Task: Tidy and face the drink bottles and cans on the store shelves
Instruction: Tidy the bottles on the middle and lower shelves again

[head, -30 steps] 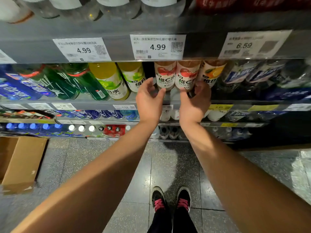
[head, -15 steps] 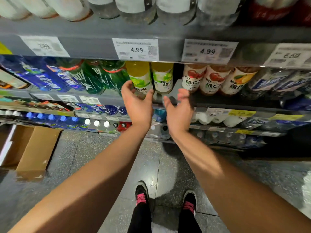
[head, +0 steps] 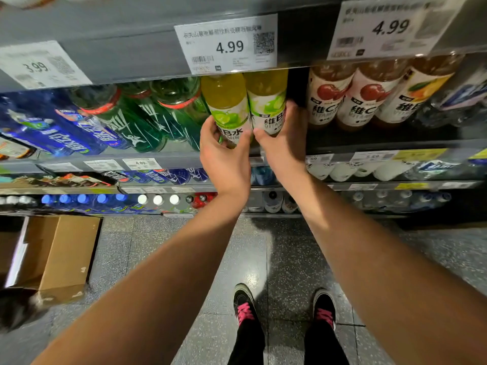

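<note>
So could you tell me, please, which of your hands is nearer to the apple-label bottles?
Right. The right hand grips the lime bottle beside the apple-label bottles, across a dark gap; the left hand holds the next lime bottle, farther left.

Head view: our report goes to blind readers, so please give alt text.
A person's left hand and right hand each grip a lime-label bottle, left bottle and right bottle, on a store shelf, beside green bottles.

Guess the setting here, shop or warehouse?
Most likely a shop's drinks aisle: price tags on the shelf edges, rows of bottles faced outward, and a stock carton on the floor.
</note>
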A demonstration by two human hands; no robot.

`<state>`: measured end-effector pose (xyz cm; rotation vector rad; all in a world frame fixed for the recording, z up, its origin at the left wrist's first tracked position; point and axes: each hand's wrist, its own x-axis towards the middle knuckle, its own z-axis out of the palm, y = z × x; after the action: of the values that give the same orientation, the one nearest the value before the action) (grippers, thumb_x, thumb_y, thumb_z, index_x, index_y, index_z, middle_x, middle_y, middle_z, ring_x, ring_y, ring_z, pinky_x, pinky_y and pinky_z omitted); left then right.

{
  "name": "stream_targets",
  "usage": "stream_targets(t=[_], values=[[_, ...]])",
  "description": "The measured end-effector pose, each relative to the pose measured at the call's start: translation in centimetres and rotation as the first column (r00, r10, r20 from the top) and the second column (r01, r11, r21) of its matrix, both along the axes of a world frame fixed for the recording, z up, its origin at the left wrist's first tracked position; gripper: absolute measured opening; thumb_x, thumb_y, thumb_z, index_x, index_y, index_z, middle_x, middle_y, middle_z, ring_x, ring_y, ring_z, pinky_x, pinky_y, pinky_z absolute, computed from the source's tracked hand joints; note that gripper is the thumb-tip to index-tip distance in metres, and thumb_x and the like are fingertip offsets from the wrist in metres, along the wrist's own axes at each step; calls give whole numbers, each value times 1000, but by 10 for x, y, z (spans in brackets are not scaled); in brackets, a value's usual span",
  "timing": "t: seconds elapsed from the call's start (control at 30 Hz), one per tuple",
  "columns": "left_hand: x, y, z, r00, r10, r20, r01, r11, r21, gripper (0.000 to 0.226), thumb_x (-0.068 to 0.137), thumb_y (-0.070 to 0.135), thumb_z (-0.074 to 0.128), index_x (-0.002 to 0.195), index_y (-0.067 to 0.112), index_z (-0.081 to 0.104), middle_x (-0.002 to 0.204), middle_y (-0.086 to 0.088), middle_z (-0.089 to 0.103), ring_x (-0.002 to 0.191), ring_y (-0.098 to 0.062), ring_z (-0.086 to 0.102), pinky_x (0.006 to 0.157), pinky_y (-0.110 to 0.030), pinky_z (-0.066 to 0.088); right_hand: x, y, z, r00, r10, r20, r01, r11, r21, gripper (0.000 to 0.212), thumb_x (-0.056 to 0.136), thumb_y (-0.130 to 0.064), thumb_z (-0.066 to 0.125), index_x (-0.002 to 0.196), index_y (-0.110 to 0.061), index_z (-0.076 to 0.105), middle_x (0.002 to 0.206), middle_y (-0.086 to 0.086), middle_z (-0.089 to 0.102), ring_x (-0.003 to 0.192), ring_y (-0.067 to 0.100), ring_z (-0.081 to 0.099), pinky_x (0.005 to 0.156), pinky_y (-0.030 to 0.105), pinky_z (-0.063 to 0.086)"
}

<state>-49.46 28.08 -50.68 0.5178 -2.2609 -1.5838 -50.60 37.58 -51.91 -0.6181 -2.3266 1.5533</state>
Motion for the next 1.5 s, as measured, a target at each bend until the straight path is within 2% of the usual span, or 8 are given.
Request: stream_targets(t=[0.17, 0.47, 0.67, 0.8, 1.03, 1.13, 1.23, 1.5], values=[[1, 1, 5, 999, 0, 35, 0, 1000, -9, 71, 70, 34, 88, 132, 16, 57, 120, 5, 69, 108, -9, 66, 94, -38, 55, -6, -7, 2, 999, -32, 41, 34, 999, -38, 72, 62, -30, 76, 124, -10, 45, 116, 7, 65, 104, 28, 65, 90, 46, 53], [-7, 3, 9, 993, -84, 87, 86, 996, -21, 66, 74, 27, 86, 132, 16, 57, 106, 16, 62, 98, -3, 63, 86, -17, 49, 2, -6, 7, 976, -216, 29, 202, 946, 251, 83, 66, -35, 77, 136, -1, 48, 136, 16, 55, 128, 33, 50, 100, 41, 37], [-20, 9, 12, 975, -181, 128, 185, 983, -21, 63, 73, 26, 88, 127, 20, 57, 96, 30, 53, 92, 7, 57, 88, -14, 45, 7, -7, 2, 938, -321, -129, 344, 903, 256, 82, 60, -40, 81, 125, 4, 56, 122, 23, 58, 114, 41, 57, 94, 44, 46], [-21, 15, 13, 973, -186, 140, 189, 982, -8, 65, 76, 30, 86, 131, 17, 55, 113, 12, 60, 109, -8, 59, 95, -23, 48, 7, -2, -4, 940, -328, -99, 341, 918, 204, 83, 65, -34, 85, 130, 5, 51, 130, 24, 55, 125, 39, 48, 105, 35, 33], [-21, 18, 19, 966, -197, 167, 187, 979, 77, 67, 80, 21, 84, 137, 9, 52, 135, -6, 59, 121, -15, 58, 99, -21, 46, 8, 0, -4, 940, -326, -97, 339, 920, 196, 86, 70, -37, 85, 133, 9, 49, 132, 27, 54, 124, 42, 50, 101, 37, 32], [-15, 12, 24, 961, -219, 169, 204, 974, 102, 63, 81, 14, 82, 136, 8, 53, 131, -6, 62, 117, -16, 60, 98, -26, 51, 13, 2, -4, 958, -282, -55, 287, 937, 200, 80, 75, -35, 81, 134, 7, 48, 133, 27, 53, 124, 42, 50, 105, 42, 35], [-1, -3, 29, 970, -180, 161, 172, 983, 67, 53, 81, 9, 81, 129, 8, 59, 115, -2, 66, 101, -14, 63, 91, -25, 54, 28, 3, 1, 956, -269, -116, 288, 936, 205, 56, 76, -29, 76, 119, 2, 56, 116, 20, 59, 109, 38, 57, 93, 49, 48], [22, -77, 44, 988, -44, 148, 37, 998, 45, 32, 83, 5, 78, 113, 10, 67, 87, 12, 64, 81, -7, 63, 85, -22, 55, 51, -67, 35, 989, -37, -141, 70, 967, 244, 43, 86, -33, 66, 116, -2, 58, 115, 15, 62, 106, 29, 61, 90, 21, 42]])
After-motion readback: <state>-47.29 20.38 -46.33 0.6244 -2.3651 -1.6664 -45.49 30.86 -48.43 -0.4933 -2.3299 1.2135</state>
